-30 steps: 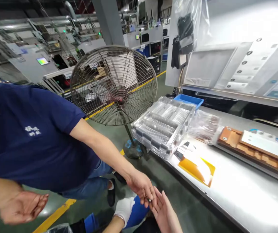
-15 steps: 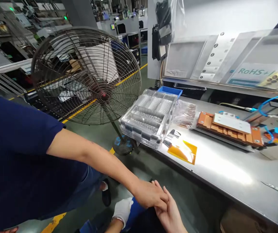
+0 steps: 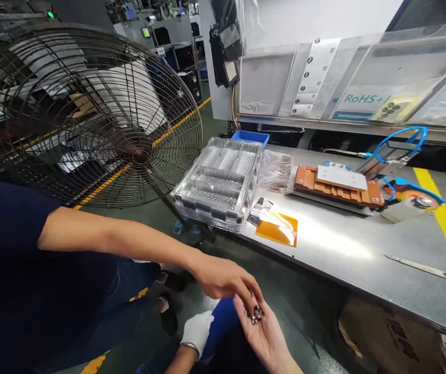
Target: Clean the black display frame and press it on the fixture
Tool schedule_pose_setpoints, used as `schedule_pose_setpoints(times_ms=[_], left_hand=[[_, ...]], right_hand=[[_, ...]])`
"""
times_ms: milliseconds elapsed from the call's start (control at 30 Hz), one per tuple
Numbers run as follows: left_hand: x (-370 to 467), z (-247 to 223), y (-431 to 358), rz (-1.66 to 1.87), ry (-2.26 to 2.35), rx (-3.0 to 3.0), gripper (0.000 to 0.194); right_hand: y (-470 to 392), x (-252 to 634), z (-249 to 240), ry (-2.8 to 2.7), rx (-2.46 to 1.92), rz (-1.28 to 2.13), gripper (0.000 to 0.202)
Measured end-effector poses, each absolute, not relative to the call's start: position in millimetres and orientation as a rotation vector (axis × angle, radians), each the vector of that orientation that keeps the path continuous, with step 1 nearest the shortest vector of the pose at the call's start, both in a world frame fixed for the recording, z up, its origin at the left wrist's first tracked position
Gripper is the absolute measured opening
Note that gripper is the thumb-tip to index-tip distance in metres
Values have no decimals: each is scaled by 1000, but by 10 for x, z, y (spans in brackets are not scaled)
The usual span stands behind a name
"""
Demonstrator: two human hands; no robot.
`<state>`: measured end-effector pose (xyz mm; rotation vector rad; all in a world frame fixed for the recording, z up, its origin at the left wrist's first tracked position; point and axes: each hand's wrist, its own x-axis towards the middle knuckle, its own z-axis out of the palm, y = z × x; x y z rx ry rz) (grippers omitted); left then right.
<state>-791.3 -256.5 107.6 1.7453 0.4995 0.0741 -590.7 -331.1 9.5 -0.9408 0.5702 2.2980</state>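
Note:
My right hand [image 3: 267,337] is bare and palm up at the bottom centre, with several small shiny metal parts [image 3: 257,315] in its cupped palm. Another person's bare hand [image 3: 226,278] reaches in from the left, its fingertips over those parts. To the left, my left hand [image 3: 197,331] wears a white glove and rests against something blue [image 3: 222,317]; its fingers look loosely extended and hold nothing that I can make out.
The metal table [image 3: 343,270] bears stacked clear trays [image 3: 215,182], a blue bin [image 3: 250,137], a bagged bundle [image 3: 276,171], an orange film [image 3: 277,228], a copper-coloured fixture [image 3: 336,184] and tweezers [image 3: 421,266]. A large fan [image 3: 137,150] stands left; a cardboard box [image 3: 394,332] sits below.
The other person's hand has lifted off my right palm, uncovering the small metal parts. The view has shifted right, so the fan and table appear further left.

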Motion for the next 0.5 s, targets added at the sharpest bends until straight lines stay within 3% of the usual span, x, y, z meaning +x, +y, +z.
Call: schedule_pose_setpoints(times_ms=[67,233,367,500], left_hand=[[-8351,1139,-2604,161,771,1680,35],[-8911,784,-3094,23,1416,1452,35],[-8180,30,-3702,-268,1605,1242,39],[-7419,-580,-4103,-466,1760,1122,31]], right_hand=[[-3293,-5892,118,621,-912,2328,23],[-3274,-5762,228,624,-700,2394,49],[-3279,-5615,385,371,-570,2379,45],[-3251,-5466,502,255,-494,2348,45]])
